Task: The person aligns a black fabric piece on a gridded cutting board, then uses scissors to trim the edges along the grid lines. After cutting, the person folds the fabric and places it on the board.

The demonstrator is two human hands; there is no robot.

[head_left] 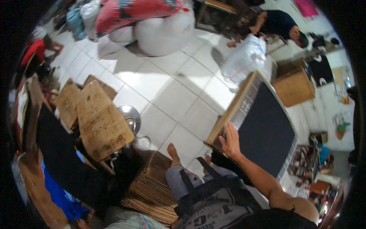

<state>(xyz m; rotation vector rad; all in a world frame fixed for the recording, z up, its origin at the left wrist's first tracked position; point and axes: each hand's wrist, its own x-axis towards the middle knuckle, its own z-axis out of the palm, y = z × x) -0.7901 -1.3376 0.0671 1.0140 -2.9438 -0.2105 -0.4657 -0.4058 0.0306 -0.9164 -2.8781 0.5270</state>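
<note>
My right hand [230,142] rests with fingers stretched out on the wooden edge of a low table [231,114]. A black sheet [263,128] covers most of the table top, beside a strip marked with grid lines. No thing shows in this hand. My left hand is out of sight. Across my lap lies a dark cloth piece [213,206] with grey print and two straps; whether it is a bag or an apron I cannot tell. A stack of flat brown cardboard [148,191] stands left of my legs.
Opened cardboard boxes [101,122] with handwriting lie left, near a round metal object [130,116]. Big stuffed sacks [166,32] fill the far side. A person [282,24] bends by a white plastic sack [246,59]. Another person in red [34,51] is far left. White tiles [167,95] cover the floor.
</note>
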